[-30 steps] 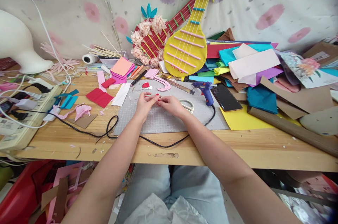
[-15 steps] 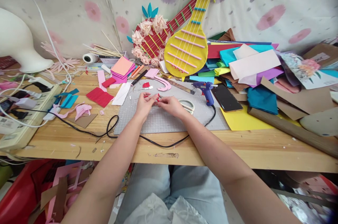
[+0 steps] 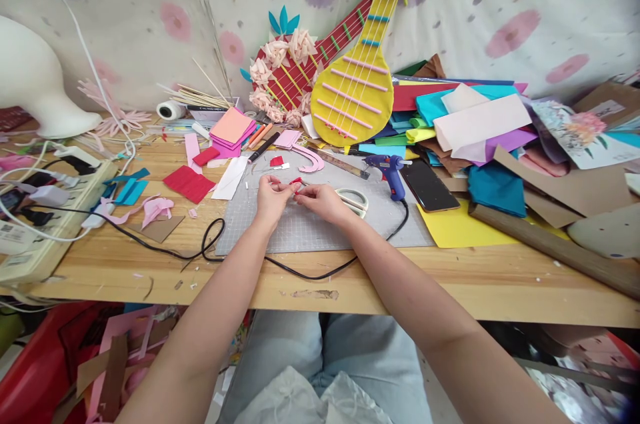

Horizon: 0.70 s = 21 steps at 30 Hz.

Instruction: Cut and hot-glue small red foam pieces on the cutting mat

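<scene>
1. Location: the small red piece (image 3: 297,181) sits above the cutting mat (image 3: 305,231), between the fingertips of both hands, left of the scissors (image 3: 361,211).
2. Left hand (image 3: 273,197): thumb and fingers closed in a pinch, gripping the red piece from its left side.
3. Right hand (image 3: 320,201): fingertips likewise drawn together, meeting the left ones at the piece; they appear to grip its right side, though the exact contact is covered.
4. Handling, my judgement: a piece this small calls for a light pinch with the very tips, one hand anchoring while the other shapes. Firm pressing would likely crease it. Working low over the mat, with the forearms steady, should help control.
5. Caution, also judgement: the glue gun (image 3: 393,177) rests at the right of the mat, its nozzle aimed rightward, away from the hands; the wrists are best held clear of its black cord (image 3: 310,276), which loops across the table's near side.
6. Orientation: the visible red shows at the far side of the meeting thumbs, seemingly facing away from the person. Most of it is covered by fingers, so I cannot tell its long axis, nor which end leads.
</scene>
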{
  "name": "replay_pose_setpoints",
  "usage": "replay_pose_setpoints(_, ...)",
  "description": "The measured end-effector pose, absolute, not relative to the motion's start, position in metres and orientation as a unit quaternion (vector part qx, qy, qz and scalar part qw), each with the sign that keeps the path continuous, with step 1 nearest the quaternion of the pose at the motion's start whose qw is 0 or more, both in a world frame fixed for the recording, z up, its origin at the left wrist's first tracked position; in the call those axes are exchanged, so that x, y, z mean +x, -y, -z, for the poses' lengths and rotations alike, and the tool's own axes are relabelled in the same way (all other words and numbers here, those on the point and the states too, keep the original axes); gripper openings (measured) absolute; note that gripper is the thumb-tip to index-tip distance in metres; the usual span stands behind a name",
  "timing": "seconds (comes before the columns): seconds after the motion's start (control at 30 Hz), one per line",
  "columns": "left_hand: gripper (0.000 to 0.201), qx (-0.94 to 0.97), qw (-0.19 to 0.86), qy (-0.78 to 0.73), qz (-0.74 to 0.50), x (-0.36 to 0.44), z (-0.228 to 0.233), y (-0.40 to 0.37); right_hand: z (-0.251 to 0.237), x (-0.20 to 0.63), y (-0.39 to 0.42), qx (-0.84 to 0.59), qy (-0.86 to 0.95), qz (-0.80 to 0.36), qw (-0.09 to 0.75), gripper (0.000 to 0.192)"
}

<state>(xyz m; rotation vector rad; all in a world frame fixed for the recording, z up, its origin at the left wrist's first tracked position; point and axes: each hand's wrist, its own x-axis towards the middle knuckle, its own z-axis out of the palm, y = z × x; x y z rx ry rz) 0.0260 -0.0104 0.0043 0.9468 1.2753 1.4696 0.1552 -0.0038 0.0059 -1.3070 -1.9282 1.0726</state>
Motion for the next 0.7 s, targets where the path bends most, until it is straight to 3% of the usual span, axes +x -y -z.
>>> replay_pose_setpoints(0.17,0.042,0.394,0.507,-0.488,-0.591,0.0269,-0.0046,0.0111,-0.0073,0.1569,0.0036,-0.493,0.718,-0.403,0.280,0.029)
replay_pose_setpoints(0.33,0.052,0.411,0.499,-0.506,-0.571,0.0238,-0.0049,0.0122,-0.0076,0.1573,0.0034,-0.504,0.720,-0.393,0.269,0.030)
replay_pose_setpoints(0.57,0.053,0.404,0.484,-0.527,-0.570,0.0222,-0.0042,0.0113,-0.0097,0.1565,0.0050,-0.492,0.716,-0.413,0.275,0.033)
replay_pose_setpoints(0.7,0.038,0.410,0.502,-0.495,-0.578,0.0209,-0.0043,0.0103,-0.0085,0.1575,0.0045,-0.489,0.701,-0.430,0.291,0.033)
